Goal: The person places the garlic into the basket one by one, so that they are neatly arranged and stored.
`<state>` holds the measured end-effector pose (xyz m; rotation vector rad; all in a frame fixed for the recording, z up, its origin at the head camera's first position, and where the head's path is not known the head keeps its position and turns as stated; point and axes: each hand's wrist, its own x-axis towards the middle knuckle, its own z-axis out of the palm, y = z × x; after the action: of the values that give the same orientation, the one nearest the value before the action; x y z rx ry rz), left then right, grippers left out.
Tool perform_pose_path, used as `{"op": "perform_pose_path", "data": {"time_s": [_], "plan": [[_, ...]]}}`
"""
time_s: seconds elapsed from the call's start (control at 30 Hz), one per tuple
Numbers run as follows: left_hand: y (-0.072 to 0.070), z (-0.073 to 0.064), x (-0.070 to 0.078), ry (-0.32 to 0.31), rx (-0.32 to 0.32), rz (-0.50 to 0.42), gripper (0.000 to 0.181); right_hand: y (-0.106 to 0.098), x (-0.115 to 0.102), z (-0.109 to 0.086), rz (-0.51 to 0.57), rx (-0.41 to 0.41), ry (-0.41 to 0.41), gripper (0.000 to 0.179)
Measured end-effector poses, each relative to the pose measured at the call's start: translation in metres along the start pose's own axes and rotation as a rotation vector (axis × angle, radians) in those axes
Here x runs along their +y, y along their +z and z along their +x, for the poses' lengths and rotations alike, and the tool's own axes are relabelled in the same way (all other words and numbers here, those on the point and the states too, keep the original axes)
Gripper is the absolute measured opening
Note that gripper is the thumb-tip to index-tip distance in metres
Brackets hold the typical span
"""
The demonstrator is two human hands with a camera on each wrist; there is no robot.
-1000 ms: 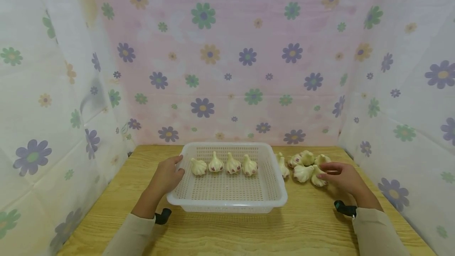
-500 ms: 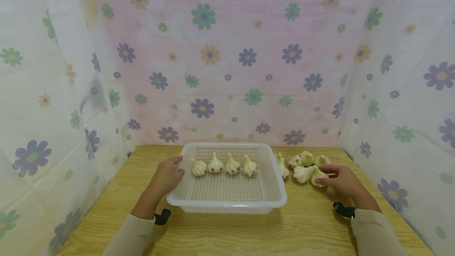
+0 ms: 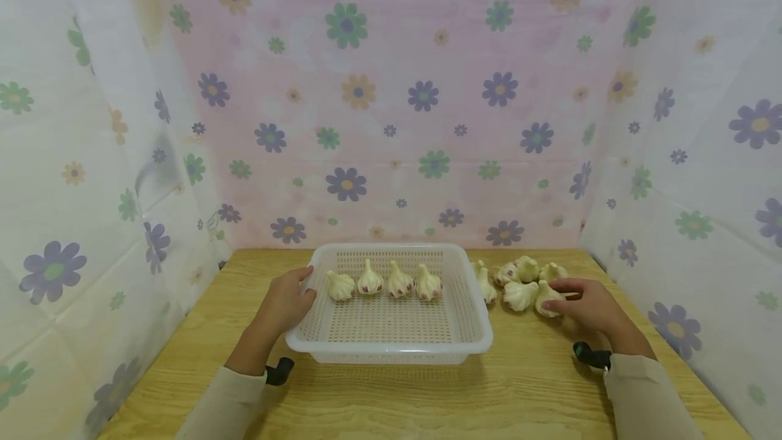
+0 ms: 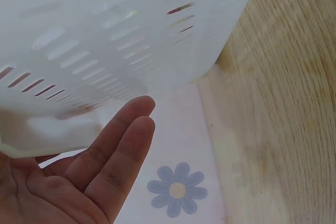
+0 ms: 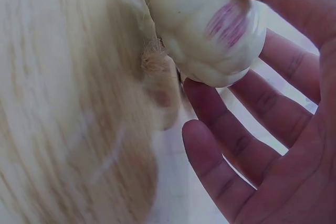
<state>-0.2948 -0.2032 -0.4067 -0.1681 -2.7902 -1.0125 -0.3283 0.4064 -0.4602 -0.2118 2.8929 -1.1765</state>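
A white slotted plastic basket (image 3: 391, 350) stands on the table with several garlic bulbs (image 3: 401, 282) in a row inside. My left hand (image 3: 286, 301) holds its left rim, thumb above. In the left wrist view two nearly straight fingers (image 4: 118, 156) show beneath the basket's wall (image 4: 131, 40). Right of the basket, my right hand (image 3: 589, 307) grips a garlic bulb (image 3: 548, 301) between thumb and fingers. In the right wrist view this pale bulb with purple streaks (image 5: 210, 30) sits against the fingertips, while the lower fingers (image 5: 210, 150) reach out loosely.
More garlic bulbs (image 3: 520, 296) lie grouped at the table's back right, and one bulb (image 3: 485, 285) is close by the basket's right wall. The wooden table (image 3: 379, 399) ends at a flowered cloth (image 3: 397, 107) hanging at the back and both sides.
My right thumb and fingers have come in around the front bulb, which now stands more upright. The left hand and basket have stayed in place.
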Motion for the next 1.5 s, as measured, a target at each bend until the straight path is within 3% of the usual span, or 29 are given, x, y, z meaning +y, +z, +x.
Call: {"op": "perform_pose_path", "data": {"time_s": [0.53, 1.07, 1.5], "plan": [[0.000, -0.001, 0.001, 0.002, -0.008, -0.011, 0.055, -0.013, -0.005, -0.004, -0.003, 0.083, -0.043, 0.071], [0.002, 0.002, -0.005, 0.005, -0.003, -0.002, 0.055, -0.032, -0.040, -0.001, 0.004, 0.121, -0.083, 0.072], [0.002, 0.003, -0.003, -0.005, -0.004, -0.010, 0.055, -0.036, -0.080, 0.010, 0.030, 0.110, -0.117, 0.073]]}}
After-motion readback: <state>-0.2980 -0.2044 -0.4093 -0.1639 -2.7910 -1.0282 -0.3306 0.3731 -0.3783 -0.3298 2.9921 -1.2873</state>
